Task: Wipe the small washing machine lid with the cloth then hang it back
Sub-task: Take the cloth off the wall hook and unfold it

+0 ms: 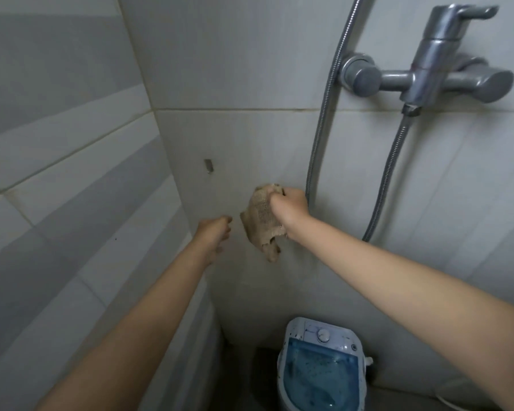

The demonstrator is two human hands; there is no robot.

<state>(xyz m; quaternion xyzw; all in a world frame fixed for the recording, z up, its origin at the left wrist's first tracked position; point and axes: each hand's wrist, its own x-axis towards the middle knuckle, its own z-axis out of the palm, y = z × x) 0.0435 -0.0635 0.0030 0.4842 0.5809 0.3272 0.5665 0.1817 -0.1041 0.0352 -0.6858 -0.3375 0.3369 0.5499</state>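
Observation:
A beige mesh cloth (261, 222) hangs bunched against the tiled wall, gripped at its top by my right hand (290, 203). My left hand (215, 232) is raised just left of the cloth, fingers loosely curled, holding nothing and not touching it. A small metal hook (209, 166) sticks out of the wall up and to the left of the cloth. Far below, the small white washing machine (321, 366) stands on the floor with its blue see-through lid (319, 378) shut.
A chrome shower mixer tap (428, 75) is mounted at the upper right. Its two metal hoses (318, 149) run down the wall just right of my right hand. Tiled walls meet in a corner on the left.

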